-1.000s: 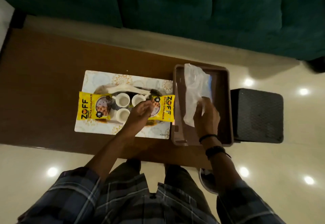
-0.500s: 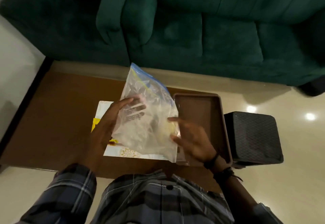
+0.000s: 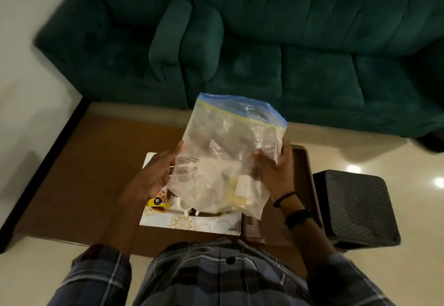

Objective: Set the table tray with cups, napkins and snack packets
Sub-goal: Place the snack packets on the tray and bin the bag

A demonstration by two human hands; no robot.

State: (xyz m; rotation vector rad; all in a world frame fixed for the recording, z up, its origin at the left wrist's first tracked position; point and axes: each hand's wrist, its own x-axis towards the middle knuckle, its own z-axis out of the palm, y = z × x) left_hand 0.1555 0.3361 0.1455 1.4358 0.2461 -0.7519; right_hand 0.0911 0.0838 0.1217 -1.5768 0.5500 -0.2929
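I hold a clear plastic zip bag (image 3: 230,152) with a blue and yellow top strip upright in front of me, above the table. My left hand (image 3: 153,176) grips its left edge and my right hand (image 3: 276,171) grips its right side. Beneath it lies a white patterned tray (image 3: 192,222). A yellow snack packet (image 3: 157,202) and a white cup (image 3: 183,206) peek out on it; the rest is hidden by the bag. A brown rectangular tray (image 3: 304,173) sits just to the right, mostly behind my right hand.
Both trays rest on a brown wooden table (image 3: 91,168). A black textured stool (image 3: 355,207) stands at the table's right end on the glossy floor. A dark green sofa (image 3: 264,41) fills the far side.
One second ago the bag lay in the brown tray under my right hand. Both hands have lifted it, and it now stands more upright and further right, with my right hand gripping its edge.
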